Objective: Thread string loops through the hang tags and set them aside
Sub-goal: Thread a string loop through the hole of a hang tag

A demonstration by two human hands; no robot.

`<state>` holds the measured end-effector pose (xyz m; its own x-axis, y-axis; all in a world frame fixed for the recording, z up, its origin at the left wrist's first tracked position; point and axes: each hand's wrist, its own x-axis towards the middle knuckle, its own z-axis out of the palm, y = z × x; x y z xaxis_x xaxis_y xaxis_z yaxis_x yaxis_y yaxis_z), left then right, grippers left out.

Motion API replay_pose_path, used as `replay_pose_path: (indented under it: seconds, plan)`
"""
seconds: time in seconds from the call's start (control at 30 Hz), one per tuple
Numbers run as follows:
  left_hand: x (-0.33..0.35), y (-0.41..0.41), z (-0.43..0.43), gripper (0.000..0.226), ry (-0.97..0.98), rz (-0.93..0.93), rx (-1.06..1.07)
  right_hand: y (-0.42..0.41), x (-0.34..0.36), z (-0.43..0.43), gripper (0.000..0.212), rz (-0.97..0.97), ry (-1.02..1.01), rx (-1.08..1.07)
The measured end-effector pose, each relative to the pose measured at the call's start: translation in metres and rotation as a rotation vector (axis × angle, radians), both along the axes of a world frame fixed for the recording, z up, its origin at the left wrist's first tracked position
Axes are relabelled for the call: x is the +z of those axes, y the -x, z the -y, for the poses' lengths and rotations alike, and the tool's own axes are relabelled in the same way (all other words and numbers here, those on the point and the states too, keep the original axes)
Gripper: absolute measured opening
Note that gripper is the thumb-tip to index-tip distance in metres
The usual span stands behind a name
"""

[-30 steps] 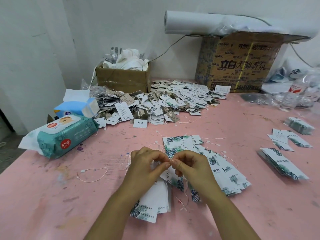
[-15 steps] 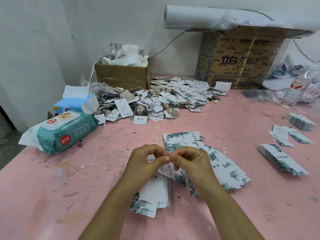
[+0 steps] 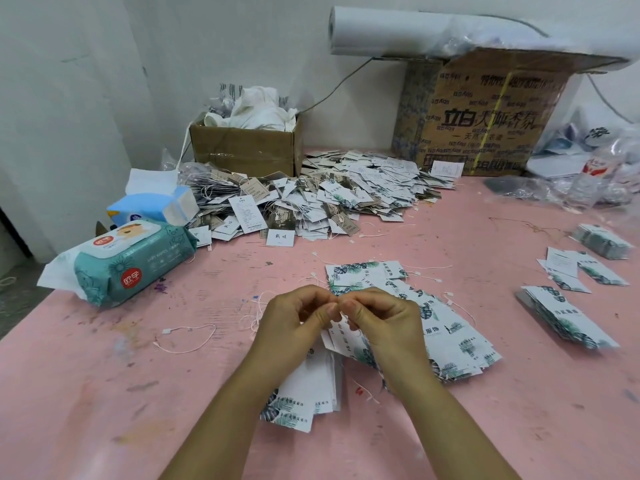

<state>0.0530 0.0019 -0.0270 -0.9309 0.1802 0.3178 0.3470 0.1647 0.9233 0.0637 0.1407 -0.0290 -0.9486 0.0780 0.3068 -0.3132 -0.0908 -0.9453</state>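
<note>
Head view: nearest the camera, a small stack of tags (image 3: pixel 304 393) lies on the pink bench (image 3: pixel 104 393), partly under the left wrist. Just above it the left hand (image 3: pixel 294 320) and right hand (image 3: pixel 384 323) meet fingertip to fingertip, each pinching thumb to forefinger at the top of one hang tag (image 3: pixel 341 339), which hangs below them. Whether a string lies in the pinch is too fine to tell. Compared with half a second ago, the hands sit in almost the same spot with the same pinch, and nothing on the bench has shifted.

Behind and to the right of the hands, a fanned row of leaf-print tags (image 3: pixel 450 337) lies flat. A loose string loop (image 3: pixel 187 337) lies to the left. Three small tag piles (image 3: pixel 568 317) sit well apart on the right.

Farther back on the left are a teal wet-wipes pack (image 3: pixel 131 261) and a blue tissue pack (image 3: pixel 152 206). Beyond them spreads a big heap of strung tags (image 3: pixel 329 199). A small cardboard box (image 3: pixel 242 150) behind the heap holds crumpled white cloth. A large printed carton (image 3: pixel 485 116) stands to its right with a white roll (image 3: pixel 398 31) lying across its top, and clear plastic bags (image 3: pixel 588 181) lie beside it. The bench is paint-stained and backs onto a white wall (image 3: pixel 207 46).
</note>
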Motion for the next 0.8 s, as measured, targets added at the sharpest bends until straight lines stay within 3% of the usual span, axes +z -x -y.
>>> replay_pose_path:
  seconds: [0.1,0.23,0.37,0.5,0.7,0.8]
  plan:
    - [-0.001,0.000,0.003,0.017,-0.018,-0.035,-0.021,0.000,0.002,-0.003,0.018,-0.004,-0.070,0.057]
    - [0.002,0.000,0.008,0.014,-0.122,-0.047,-0.030,0.005,0.000,-0.018,0.048,0.058,-0.410,0.166]
    - [0.004,-0.001,0.009,0.004,-0.264,-0.037,-0.029,0.006,-0.006,-0.023,0.051,0.130,-0.549,0.280]
    - [0.005,0.000,0.008,0.004,-0.327,-0.057,-0.022,0.008,-0.011,-0.020,0.052,0.133,-0.668,0.255]
    - [0.004,0.003,0.008,0.008,-0.495,0.031,0.014,0.009,-0.012,-0.017,0.036,0.109,-0.514,0.175]
    - [0.007,0.005,0.006,0.007,-0.613,0.090,0.053,0.009,-0.009,-0.018,0.024,0.136,-0.319,0.145]
